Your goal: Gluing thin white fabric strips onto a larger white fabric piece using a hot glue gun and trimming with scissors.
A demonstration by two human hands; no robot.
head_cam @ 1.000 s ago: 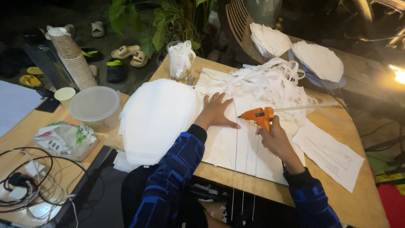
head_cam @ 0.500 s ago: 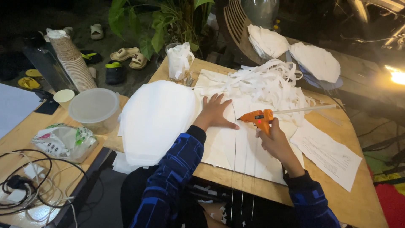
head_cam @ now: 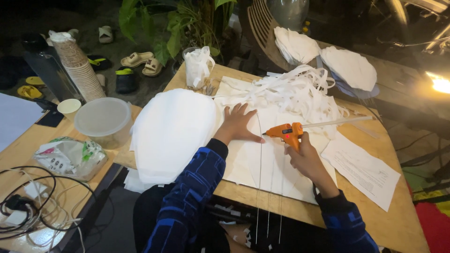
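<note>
My left hand (head_cam: 238, 124) lies flat with fingers spread on a white paper sheet (head_cam: 248, 159) on the wooden table (head_cam: 375, 220). A thin metal wire (head_cam: 259, 164) runs from beside my left thumb down past the table's front edge, with two more wires to its right. My right hand (head_cam: 303, 154) grips an orange glue gun (head_cam: 287, 132) with a long white glue stick (head_cam: 335, 122) out its back. The gun's nozzle points left at the wire near my left thumb.
A tall stack of white cut sheets (head_cam: 171, 133) lies left of my arm. Tangled white paper strips (head_cam: 295, 91) and a glass of strips (head_cam: 198, 68) sit behind. A printed sheet (head_cam: 363, 171) lies right. A plastic tub (head_cam: 104, 121), paper cups (head_cam: 79, 65) and cables (head_cam: 28, 206) occupy the left table.
The glue gun in my right hand has slid slightly left and down toward the wire. My left hand has stayed pressed on the sheet.
</note>
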